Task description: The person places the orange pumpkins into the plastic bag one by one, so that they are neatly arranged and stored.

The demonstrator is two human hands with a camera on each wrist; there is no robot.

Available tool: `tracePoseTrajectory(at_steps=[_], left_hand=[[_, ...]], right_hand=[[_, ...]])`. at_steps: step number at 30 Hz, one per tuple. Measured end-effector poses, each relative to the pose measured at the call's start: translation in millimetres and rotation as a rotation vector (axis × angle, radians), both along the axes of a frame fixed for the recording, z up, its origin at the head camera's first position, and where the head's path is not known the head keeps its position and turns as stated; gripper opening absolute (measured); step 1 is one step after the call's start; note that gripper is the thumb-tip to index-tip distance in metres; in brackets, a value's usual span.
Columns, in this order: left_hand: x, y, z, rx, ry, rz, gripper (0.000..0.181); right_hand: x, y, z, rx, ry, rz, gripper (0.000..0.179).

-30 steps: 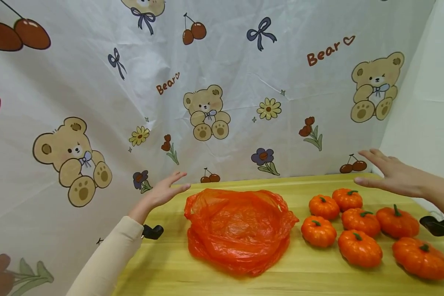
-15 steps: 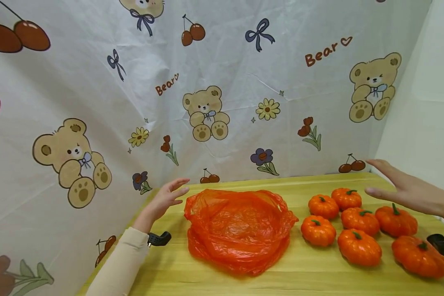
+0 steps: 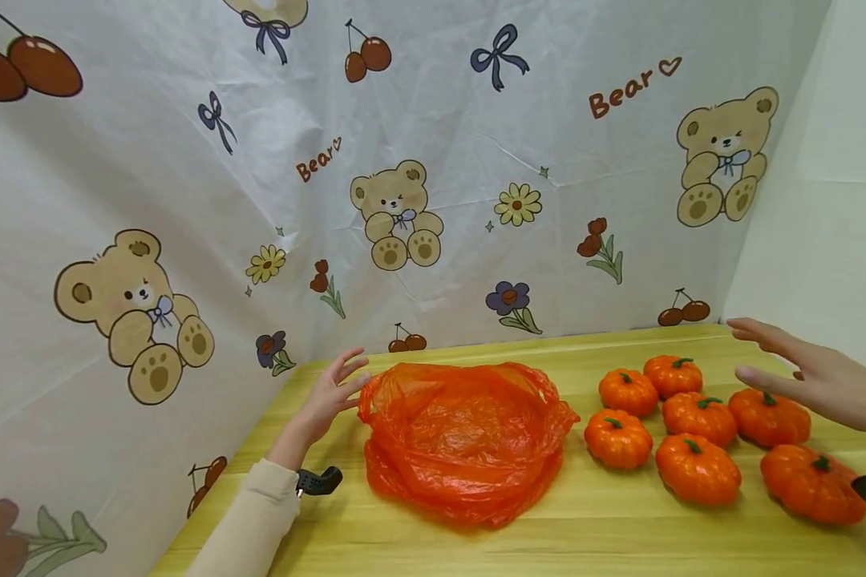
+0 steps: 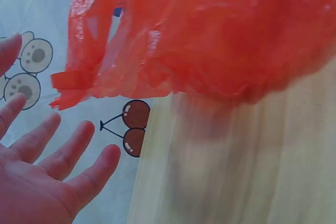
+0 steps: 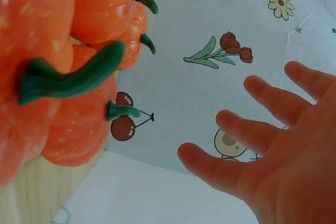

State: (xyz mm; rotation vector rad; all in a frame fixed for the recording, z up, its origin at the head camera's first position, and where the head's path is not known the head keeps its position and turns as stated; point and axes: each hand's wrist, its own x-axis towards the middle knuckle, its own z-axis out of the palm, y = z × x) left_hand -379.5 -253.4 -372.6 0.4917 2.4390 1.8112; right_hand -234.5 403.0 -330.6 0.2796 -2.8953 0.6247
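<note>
A thin red plastic bag [image 3: 469, 441] lies spread with its mouth facing up in the middle of the table. Just left of it is my left hand [image 3: 325, 398], fingers spread and holding nothing, fingertips near the bag's handle [image 4: 84, 77]. Several small orange pumpkins [image 3: 698, 470] with green stems stand in a loose group to the right of the bag. Over the far right of that group hovers my right hand [image 3: 823, 381], fingers extended and nothing in them. The right wrist view shows a pumpkin stem [image 5: 73, 72] close up, with the spread fingers [image 5: 252, 129] apart from it.
The pale wooden table [image 3: 520, 553] runs up to a white curtain [image 3: 462, 120] printed with bears, cherries and flowers. A plain white wall [image 3: 823, 232] closes the right side. Black wrist mounts [image 3: 319, 482] stick out below the hands.
My left hand has moved right, closer to the bag's edge. The right hand has drifted right and lower over the pumpkins. Bag and pumpkins stay in place; the head view has shifted slightly.
</note>
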Motion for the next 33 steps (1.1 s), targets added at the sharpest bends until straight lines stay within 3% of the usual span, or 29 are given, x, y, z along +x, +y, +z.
tracePoseTrajectory(at_steps=[9, 15, 22, 26, 33], left_hand=[[2.3, 1.9, -20.1, -0.017, 0.009, 0.057, 0.061], [2.2, 6.0, -28.1, 0.004, -0.002, 0.027, 0.061], [1.7, 10.1, -31.9, 0.025, -0.036, 0.014, 0.055], [1.7, 11.6, -34.2, 0.019, -0.048, 0.02, 0.054], [1.7, 12.8, -39.1, 0.05, -0.063, 0.014, 0.057]], right_hand=[[9.7, 8, -22.3, -0.114, 0.043, 0.072, 0.077], [11.0, 20, -38.3, -0.117, 0.061, 0.07, 0.072], [12.9, 39, -56.0, -0.166, 0.124, 0.134, 0.068], [11.4, 52, -67.2, -0.163, 0.103, 0.147, 0.066], [3.8, 79, -88.2, -0.142, -0.027, 0.21, 0.057]])
